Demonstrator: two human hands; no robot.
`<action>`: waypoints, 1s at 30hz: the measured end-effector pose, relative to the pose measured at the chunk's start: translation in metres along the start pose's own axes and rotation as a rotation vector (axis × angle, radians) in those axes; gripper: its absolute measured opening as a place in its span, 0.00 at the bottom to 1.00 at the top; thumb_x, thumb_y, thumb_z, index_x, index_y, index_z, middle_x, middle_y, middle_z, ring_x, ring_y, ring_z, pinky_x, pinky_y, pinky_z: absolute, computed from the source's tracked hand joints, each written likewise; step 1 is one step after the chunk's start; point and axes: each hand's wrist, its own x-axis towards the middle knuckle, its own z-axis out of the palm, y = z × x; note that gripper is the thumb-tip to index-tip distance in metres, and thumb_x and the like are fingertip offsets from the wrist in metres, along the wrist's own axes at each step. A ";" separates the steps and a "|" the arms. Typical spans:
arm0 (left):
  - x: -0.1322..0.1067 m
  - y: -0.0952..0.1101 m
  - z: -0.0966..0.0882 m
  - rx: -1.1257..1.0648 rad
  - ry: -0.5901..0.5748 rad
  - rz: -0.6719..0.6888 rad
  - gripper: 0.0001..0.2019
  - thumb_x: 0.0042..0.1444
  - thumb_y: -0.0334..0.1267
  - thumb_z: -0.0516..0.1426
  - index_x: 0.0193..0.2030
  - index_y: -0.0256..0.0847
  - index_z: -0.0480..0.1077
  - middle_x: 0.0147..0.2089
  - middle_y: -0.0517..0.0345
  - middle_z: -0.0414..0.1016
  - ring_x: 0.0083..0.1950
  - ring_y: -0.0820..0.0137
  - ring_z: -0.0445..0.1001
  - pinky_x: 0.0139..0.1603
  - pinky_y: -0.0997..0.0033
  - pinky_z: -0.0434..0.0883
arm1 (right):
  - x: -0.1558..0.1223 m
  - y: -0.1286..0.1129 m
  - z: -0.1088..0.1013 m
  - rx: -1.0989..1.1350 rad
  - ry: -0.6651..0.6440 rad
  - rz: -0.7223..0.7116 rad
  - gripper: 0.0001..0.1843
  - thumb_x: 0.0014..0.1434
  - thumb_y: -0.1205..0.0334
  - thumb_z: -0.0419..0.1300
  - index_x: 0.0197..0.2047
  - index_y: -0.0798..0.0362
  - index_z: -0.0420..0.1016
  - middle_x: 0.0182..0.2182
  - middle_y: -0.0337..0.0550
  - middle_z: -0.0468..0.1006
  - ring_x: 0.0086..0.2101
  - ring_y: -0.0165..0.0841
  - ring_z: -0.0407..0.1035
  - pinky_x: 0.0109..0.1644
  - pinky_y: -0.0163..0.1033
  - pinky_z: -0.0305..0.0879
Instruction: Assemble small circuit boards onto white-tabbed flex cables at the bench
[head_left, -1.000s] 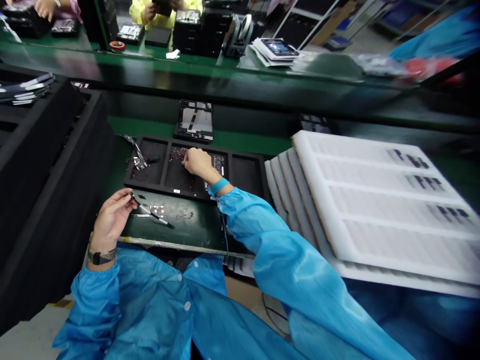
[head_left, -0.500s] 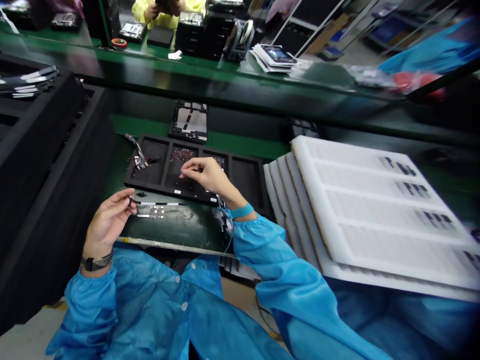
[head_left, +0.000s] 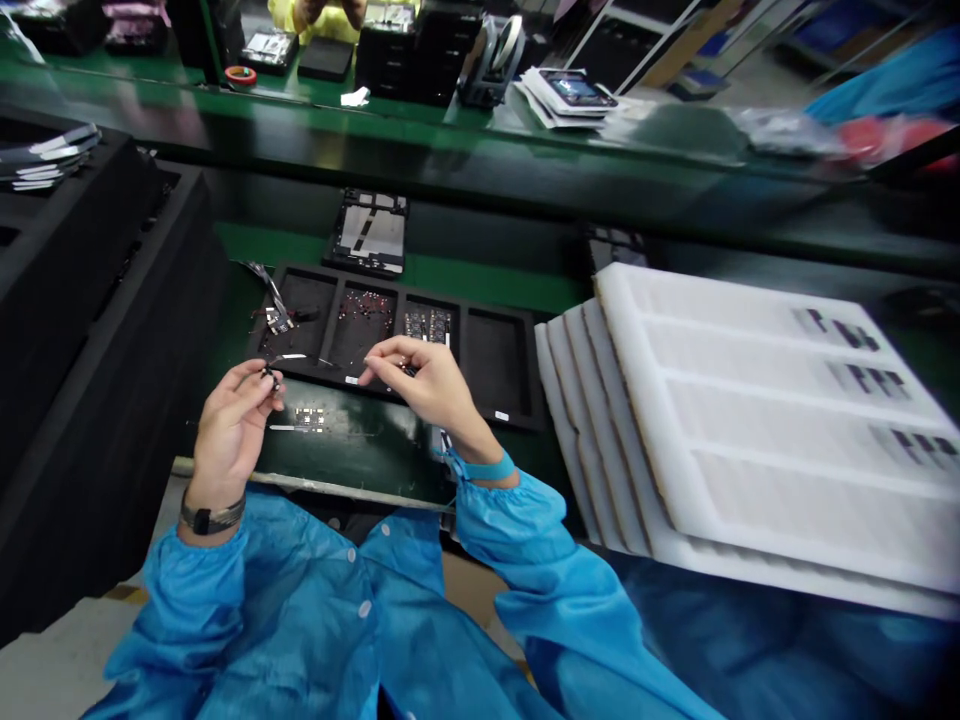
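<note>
The left hand (head_left: 238, 415) is pinching a small black part with a thin pale strip (head_left: 272, 380) by the near left corner of a black, four-compartment foam tray (head_left: 495, 365). The right hand (head_left: 427, 380) is hovering by the tray's near edge, thumb and forefinger close together; whether it is gripping anything is unclear. A flat silver-and-black circuit piece (head_left: 309, 420) is lying near the green tabletop's (head_left: 360, 460) front edge.

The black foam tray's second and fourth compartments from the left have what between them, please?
In the head view, small dark rectangular circuit boards lie between them.
</note>
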 end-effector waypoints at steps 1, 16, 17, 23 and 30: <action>0.000 -0.003 0.008 0.015 0.002 0.025 0.18 0.46 0.31 0.74 0.44 0.40 0.78 0.38 0.57 0.82 0.37 0.71 0.80 0.35 0.76 0.75 | -0.002 0.001 0.002 0.021 -0.015 0.001 0.15 0.66 0.48 0.66 0.37 0.52 0.79 0.30 0.46 0.86 0.27 0.34 0.72 0.35 0.40 0.66; 0.010 -0.047 0.046 0.214 0.015 0.142 0.18 0.45 0.38 0.74 0.42 0.38 0.79 0.36 0.55 0.83 0.32 0.71 0.79 0.35 0.71 0.76 | -0.009 0.026 0.018 0.072 -0.107 0.018 0.12 0.63 0.51 0.67 0.38 0.51 0.82 0.34 0.45 0.88 0.28 0.34 0.71 0.32 0.39 0.64; 0.010 -0.047 0.047 0.220 0.014 0.142 0.18 0.44 0.38 0.74 0.42 0.38 0.79 0.35 0.56 0.83 0.32 0.71 0.79 0.35 0.71 0.76 | -0.009 0.027 0.018 0.059 -0.104 0.000 0.11 0.63 0.52 0.67 0.38 0.51 0.83 0.33 0.44 0.87 0.27 0.33 0.70 0.32 0.39 0.63; 0.010 -0.046 0.051 0.271 -0.002 0.138 0.17 0.43 0.37 0.75 0.40 0.38 0.80 0.33 0.57 0.82 0.30 0.72 0.77 0.34 0.72 0.74 | -0.009 0.028 0.017 0.040 -0.118 -0.053 0.10 0.65 0.55 0.66 0.38 0.51 0.86 0.32 0.42 0.86 0.29 0.34 0.71 0.35 0.39 0.64; 0.012 -0.047 0.049 0.313 -0.013 0.116 0.18 0.43 0.37 0.75 0.41 0.38 0.80 0.32 0.58 0.81 0.29 0.72 0.77 0.33 0.72 0.73 | -0.009 0.026 0.016 0.055 -0.130 0.013 0.11 0.64 0.55 0.66 0.36 0.53 0.85 0.30 0.42 0.85 0.26 0.32 0.66 0.33 0.38 0.62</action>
